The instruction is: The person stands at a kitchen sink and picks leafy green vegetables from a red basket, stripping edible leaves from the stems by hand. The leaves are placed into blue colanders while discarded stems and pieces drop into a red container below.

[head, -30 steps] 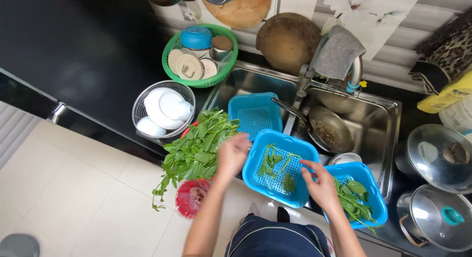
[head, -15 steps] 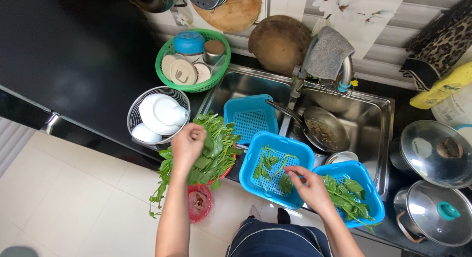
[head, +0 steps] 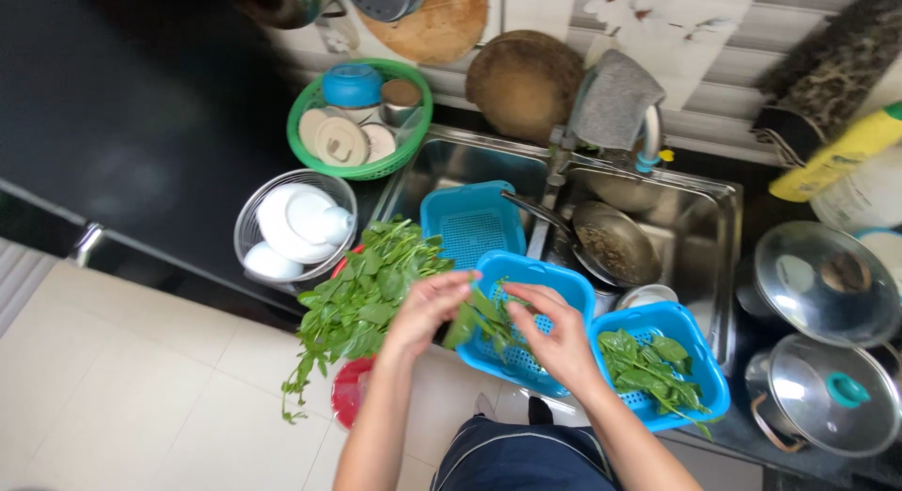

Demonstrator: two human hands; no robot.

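Dark bench (head: pixel 132 143) runs along a tiled wall, with a steel double sink (head: pixel 695 218) set into it and pale floor tiles below. Seen from the head camera, the left hand (head: pixel 427 308) and the right hand (head: pixel 554 336) meet over a blue slotted basket (head: pixel 564 275) at the sink's front edge; both are closed around a leafy green sprig (head: pixel 474 317) held between them, just above that basket. Just left of the left hand lies a heap of leafy greens (head: pixel 362 294), spilling over the bench edge on top of a red basket (head: pixel 352 392). To the right, touching the first basket, a second blue basket (head: pixel 695 336) holds picked leaves (head: pixel 648 364). A third blue basket (head: pixel 470 223) sits in the left sink bowl, and a dirty pan (head: pixel 615 242) lies in the right bowl. Farther back stand a green basket (head: pixel 413 124) of small dishes and a wire basket (head: pixel 249 218) of white bowls. Two pots with glass lids (head: pixel 817 275) sit at the far right.
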